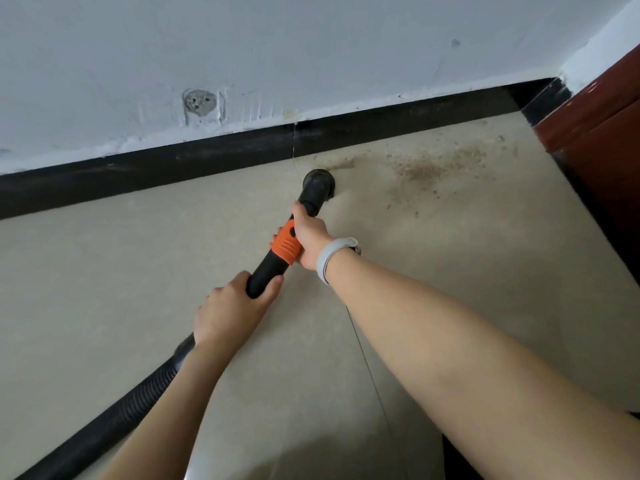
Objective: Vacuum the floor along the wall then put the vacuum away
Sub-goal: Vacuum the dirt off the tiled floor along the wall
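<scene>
A black vacuum wand (268, 271) with an orange collar (285, 245) ends in a round black nozzle (318, 183) pressed to the beige tiled floor (104, 271), close to the black skirting board (207, 154). My right hand (310, 237) grips the wand at the orange collar and wears a pale wristband. My left hand (232, 310) holds the wand lower down, where the ribbed black hose (114, 417) joins it. The hose trails off to the lower left. Brown dust and crumbs (426, 169) lie scattered on the floor to the right of the nozzle.
The white wall (311, 46) has a patched round hole (200, 102) above the skirting. A dark red wooden door frame (595, 133) stands at the right, forming a corner with the wall. A tile joint runs from the skirting toward me.
</scene>
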Demonstrator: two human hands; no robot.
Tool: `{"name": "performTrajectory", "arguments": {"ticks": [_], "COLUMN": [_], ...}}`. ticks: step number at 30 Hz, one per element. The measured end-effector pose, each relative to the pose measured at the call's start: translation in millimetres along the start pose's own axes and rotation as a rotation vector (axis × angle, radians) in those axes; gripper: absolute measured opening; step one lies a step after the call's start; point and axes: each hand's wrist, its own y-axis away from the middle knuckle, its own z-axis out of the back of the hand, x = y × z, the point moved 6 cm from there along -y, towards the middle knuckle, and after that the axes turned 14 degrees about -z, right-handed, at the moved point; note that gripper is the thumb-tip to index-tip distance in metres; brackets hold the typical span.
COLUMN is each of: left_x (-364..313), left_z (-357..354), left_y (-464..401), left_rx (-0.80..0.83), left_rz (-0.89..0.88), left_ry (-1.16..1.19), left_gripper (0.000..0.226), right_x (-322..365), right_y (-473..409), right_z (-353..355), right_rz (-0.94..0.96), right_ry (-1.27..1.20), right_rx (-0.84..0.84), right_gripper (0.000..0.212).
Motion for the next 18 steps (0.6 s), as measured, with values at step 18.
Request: {"name": "performTrajectory", "arguments": {"ticks": [18], "left_x": [-5], "left_z": [17], "left_y": [-63], "left_rx": [0.079], "left_rz": [-0.118], "left_ry": [-0.232], "left_gripper": [0.044], "right_x": [42], "right_y": [-27], "right_z": [-12], "right_rz": [-0.052], "right_ry": [-0.179], "right_rx": [-0.021], "right_gripper": [0.037]}}
